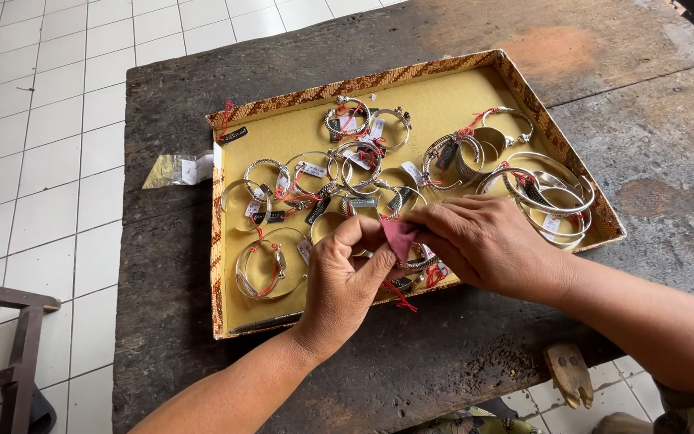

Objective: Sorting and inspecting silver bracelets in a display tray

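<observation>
Left hand [345, 281] and right hand [479, 241] both grip pinching a pink cloth [400, 235] around a silver bangle [418, 262], over yellow-lined tray [299, 133], dark wooden counter [170, 145]

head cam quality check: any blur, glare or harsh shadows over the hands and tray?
Head view: soft, even daylight, no harsh shadows; bangles and tray rim sharp. Only mild shine on the silver, no blown glare. Left hand and right hand in focus, pinching a pink cloth. Slight wide-angle bend in the floor tiles.
</observation>
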